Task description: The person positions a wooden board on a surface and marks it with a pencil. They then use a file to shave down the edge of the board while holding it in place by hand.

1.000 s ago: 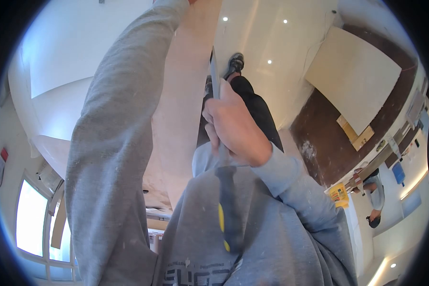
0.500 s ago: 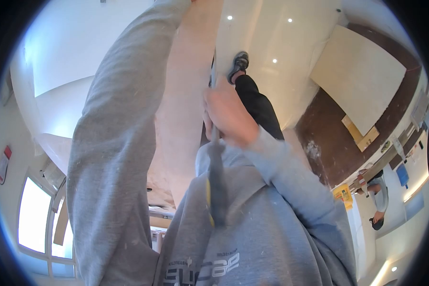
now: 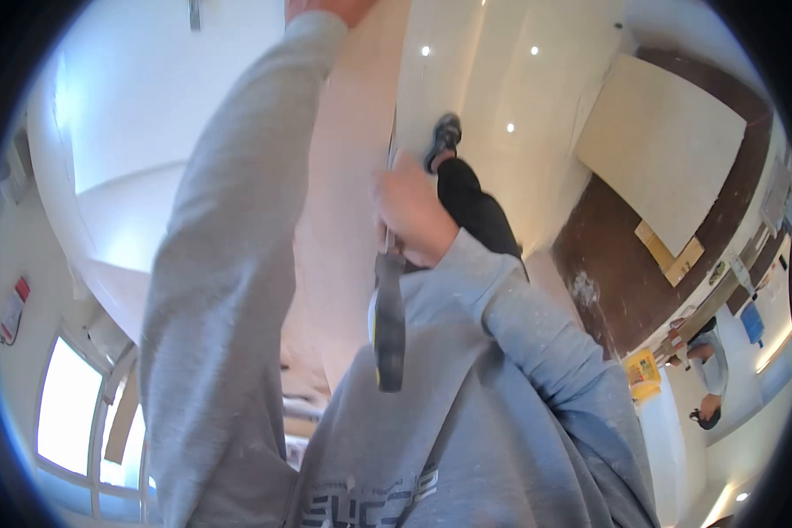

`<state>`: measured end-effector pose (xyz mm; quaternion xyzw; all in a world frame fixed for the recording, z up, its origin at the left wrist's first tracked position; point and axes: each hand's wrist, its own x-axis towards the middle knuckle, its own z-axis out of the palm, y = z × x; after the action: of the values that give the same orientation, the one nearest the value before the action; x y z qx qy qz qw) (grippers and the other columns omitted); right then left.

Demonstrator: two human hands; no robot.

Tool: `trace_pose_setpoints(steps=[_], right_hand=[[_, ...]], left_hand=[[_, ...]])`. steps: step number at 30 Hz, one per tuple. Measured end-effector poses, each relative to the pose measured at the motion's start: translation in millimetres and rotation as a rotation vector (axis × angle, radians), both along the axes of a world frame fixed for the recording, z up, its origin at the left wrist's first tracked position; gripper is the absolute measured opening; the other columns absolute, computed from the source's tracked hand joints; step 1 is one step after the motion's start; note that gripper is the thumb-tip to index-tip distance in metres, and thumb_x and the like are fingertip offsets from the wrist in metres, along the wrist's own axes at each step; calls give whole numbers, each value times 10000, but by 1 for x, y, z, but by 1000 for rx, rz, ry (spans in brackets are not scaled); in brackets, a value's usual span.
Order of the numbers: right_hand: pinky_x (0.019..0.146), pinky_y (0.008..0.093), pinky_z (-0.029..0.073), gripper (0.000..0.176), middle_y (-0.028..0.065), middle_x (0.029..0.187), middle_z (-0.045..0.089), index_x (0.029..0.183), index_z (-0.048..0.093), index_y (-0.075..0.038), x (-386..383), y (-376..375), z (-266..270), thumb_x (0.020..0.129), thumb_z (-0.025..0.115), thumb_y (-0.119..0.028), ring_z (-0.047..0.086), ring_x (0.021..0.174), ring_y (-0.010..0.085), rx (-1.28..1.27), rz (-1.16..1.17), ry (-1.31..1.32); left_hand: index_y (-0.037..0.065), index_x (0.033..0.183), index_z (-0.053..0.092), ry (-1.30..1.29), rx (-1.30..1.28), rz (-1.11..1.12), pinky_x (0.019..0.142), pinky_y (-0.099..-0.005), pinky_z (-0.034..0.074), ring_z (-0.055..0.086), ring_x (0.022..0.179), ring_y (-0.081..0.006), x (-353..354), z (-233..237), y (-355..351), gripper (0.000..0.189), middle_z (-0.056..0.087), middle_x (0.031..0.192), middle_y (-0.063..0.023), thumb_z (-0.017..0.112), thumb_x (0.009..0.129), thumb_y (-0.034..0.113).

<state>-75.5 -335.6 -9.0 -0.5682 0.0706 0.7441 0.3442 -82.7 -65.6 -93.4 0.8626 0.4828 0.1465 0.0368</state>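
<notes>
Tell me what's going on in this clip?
A person in a grey sweatshirt is working on a tall pale board standing in front of them. Their right hand grips a black-and-yellow-handled tool against the board's edge; motion blur hides what kind of tool it is. The left hand reaches to the board's far end, mostly out of frame. Another person stands off to the right.

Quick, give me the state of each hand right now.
Left hand: mostly cut off at the top of the view; cannot be told.
Right hand: closed, holding a black-and-yellow-handled tool.
</notes>
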Motion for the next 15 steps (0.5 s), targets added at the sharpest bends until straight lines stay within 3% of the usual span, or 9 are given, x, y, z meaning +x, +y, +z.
trace_pose_setpoints(steps=[3, 6, 9, 15], right_hand=[[414, 398, 470, 351, 208, 840, 575, 1249, 373, 49, 3, 13, 7, 981, 486, -147, 581, 506, 287, -9, 74, -162], [440, 394, 489, 359, 181, 864, 594, 1248, 395, 57, 12, 16, 16, 991, 508, -167, 571, 510, 257, 51, 16, -155], [366, 329, 400, 172, 38, 776, 484, 1152, 469, -71, 39, 34, 13, 1004, 539, -125, 475, 464, 142, 149, -234, -97], [413, 284, 375, 417, 15, 792, 456, 1414, 475, -71, 128, 24, -35, 999, 517, -80, 415, 480, 121, 78, -295, -101]], left_hand=[[238, 1614, 471, -1, -7, -6, 1274, -641, 227, 290, 1592, -397, 5, 9, 9, 596, 379, 1710, -106, 536, 1040, 383], [236, 1609, 477, 10, -28, -5, 1277, -628, 228, 298, 1589, -393, 7, 13, 4, 592, 388, 1705, -107, 542, 1039, 381], [230, 1601, 490, 11, -4, -12, 1278, -611, 236, 310, 1584, -392, 4, 10, 4, 585, 406, 1694, -113, 547, 1039, 380], [208, 1594, 503, 9, 20, -34, 1275, -576, 253, 327, 1575, -398, 5, 6, 6, 575, 431, 1677, -134, 548, 1043, 369]])
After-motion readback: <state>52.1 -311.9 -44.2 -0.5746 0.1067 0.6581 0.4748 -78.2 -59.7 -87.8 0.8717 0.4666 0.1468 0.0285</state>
